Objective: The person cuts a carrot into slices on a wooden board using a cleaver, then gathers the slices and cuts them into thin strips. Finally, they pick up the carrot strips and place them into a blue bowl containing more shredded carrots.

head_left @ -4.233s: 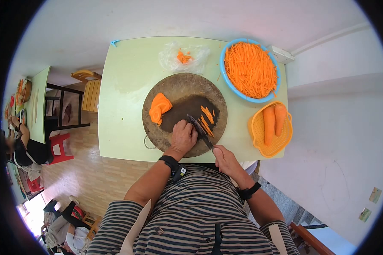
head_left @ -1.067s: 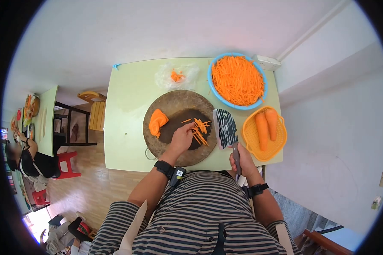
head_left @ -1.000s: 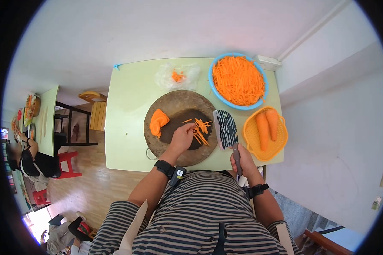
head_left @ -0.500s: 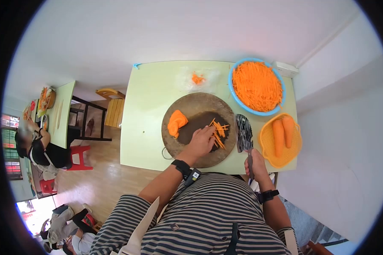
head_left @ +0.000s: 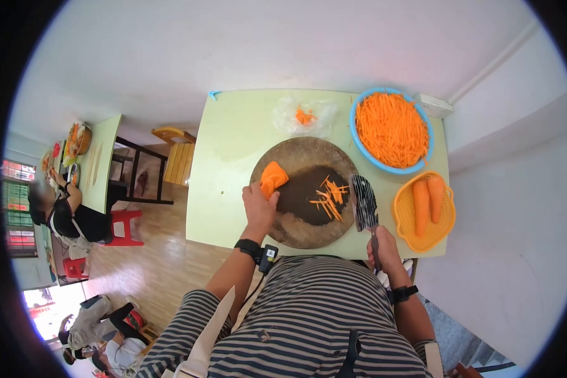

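Observation:
My left hand (head_left: 260,205) is at the left edge of the round board (head_left: 290,151), its fingers on the pile of orange carrot slices (head_left: 273,176). My right hand (head_left: 385,247) grips the dark handle of a cleaver (head_left: 365,205), whose blade lies along the board's right edge. Cut carrot sticks (head_left: 330,200) are scattered over the dark wet middle of the board.
A blue basin (head_left: 354,132) heaped with carrot shreds (head_left: 391,129) stands at the back right. Before it, a yellow basket (head_left: 404,233) holds two whole carrots (head_left: 421,205). A plastic bag (head_left: 286,116) with carrot bits lies behind the board. Other people sit at far left.
My left hand has gone from the carrot sticks leftward to the carrot slices. My right hand still holds the cleaver. The whole view has shifted slightly.

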`<state>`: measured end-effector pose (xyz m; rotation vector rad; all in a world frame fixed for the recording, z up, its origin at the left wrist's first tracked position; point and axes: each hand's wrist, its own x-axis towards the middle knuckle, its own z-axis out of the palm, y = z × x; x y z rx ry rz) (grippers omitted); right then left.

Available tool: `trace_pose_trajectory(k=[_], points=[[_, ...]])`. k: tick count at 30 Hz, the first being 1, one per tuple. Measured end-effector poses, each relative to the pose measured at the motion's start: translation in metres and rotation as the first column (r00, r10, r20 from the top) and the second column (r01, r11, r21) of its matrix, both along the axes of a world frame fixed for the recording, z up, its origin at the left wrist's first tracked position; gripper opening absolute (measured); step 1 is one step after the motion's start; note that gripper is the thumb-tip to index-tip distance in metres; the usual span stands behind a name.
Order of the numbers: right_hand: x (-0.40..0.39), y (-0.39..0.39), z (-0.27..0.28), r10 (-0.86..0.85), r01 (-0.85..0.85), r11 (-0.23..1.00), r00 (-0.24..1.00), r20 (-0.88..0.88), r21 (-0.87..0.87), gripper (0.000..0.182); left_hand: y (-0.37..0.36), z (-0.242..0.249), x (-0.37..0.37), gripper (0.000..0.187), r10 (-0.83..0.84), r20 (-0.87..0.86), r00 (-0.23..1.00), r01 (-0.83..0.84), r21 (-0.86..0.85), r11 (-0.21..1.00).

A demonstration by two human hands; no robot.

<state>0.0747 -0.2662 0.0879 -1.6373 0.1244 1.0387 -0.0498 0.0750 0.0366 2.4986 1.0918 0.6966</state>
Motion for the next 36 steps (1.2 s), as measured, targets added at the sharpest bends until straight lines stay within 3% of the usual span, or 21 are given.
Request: trace_pose_trajectory(k=[2, 3, 7, 9, 12, 14, 16, 17, 21, 23, 26, 30, 36], points=[[0.000, 0.002, 0.003, 0.013, -0.013, 1.000, 1.000, 0.015, 0.007, 0.049, 0.009, -0.004, -0.007, 0.045, -0.026, -0.109, 0.994, -0.011, -0.323, 0.946], [0.000, 0.004, 0.004, 0.016, -0.016, 1.000, 1.000, 0.015, 0.006, 0.049, 0.011, -0.001, -0.007, 0.043, -0.030, -0.085, 0.996, -0.005, -0.387, 0.922], [-0.002, 0.009, 0.005, 0.043, -0.043, 0.999, 0.999, 0.019, -0.002, 0.049, 0.010, -0.003, -0.009, 0.041, -0.008, -0.057, 0.998, -0.011, -0.324, 0.946], [-0.003, 0.010, 0.004, 0.050, -0.050, 0.999, 0.999, 0.019, -0.002, 0.049, 0.005, -0.001, -0.013, 0.038, 0.024, 0.061, 0.998, 0.002, -0.387, 0.922], [-0.005, 0.009, 0.004, 0.048, -0.048, 0.999, 0.999, 0.024, 0.011, 0.049, -0.012, 0.000, -0.021, 0.037, -0.060, 0.067, 0.996, 0.084, -0.452, 0.888], [-0.005, 0.010, 0.006, 0.020, -0.020, 0.999, 1.000, 0.008, -0.028, 0.048, -0.027, 0.006, -0.021, 0.040, -0.102, 0.038, 0.994, 0.108, -0.480, 0.871], [-0.006, 0.009, 0.007, 0.025, -0.025, 0.999, 1.000, 0.000, -0.029, 0.047, -0.038, 0.006, -0.020, 0.043, -0.221, -0.114, 0.969, 0.159, -0.398, 0.904], [-0.007, 0.009, 0.007, 0.023, -0.024, 0.999, 1.000, -0.010, -0.030, 0.046, -0.044, 0.000, -0.022, 0.044, -0.253, -0.093, 0.963, 0.205, -0.357, 0.911], [-0.013, 0.012, 0.011, 0.034, -0.034, 0.998, 0.999, 0.008, -0.056, 0.048, -0.043, 0.014, -0.018, 0.041, -0.259, -0.179, 0.949, 0.150, -0.466, 0.872], [-0.016, 0.011, 0.010, 0.029, -0.029, 0.999, 1.000, 0.006, -0.045, 0.049, -0.030, 0.005, -0.024, 0.034, -0.093, -0.166, 0.982, 0.016, -0.417, 0.909], [-0.018, 0.007, 0.007, 0.034, -0.033, 0.999, 0.999, 0.004, -0.030, 0.047, -0.010, -0.004, -0.029, 0.028, -0.087, -0.136, 0.987, 0.037, -0.330, 0.943], [-0.021, 0.005, 0.011, 0.017, -0.016, 0.999, 1.000, 0.016, -0.030, 0.046, 0.007, -0.008, -0.023, 0.023, -0.192, -0.210, 0.959, 0.109, -0.351, 0.930], [-0.023, 0.008, 0.014, -0.016, 0.016, 0.999, 1.000, 0.004, -0.041, 0.047, 0.008, -0.011, -0.016, 0.021, -0.196, -0.253, 0.947, 0.103, -0.340, 0.935]])
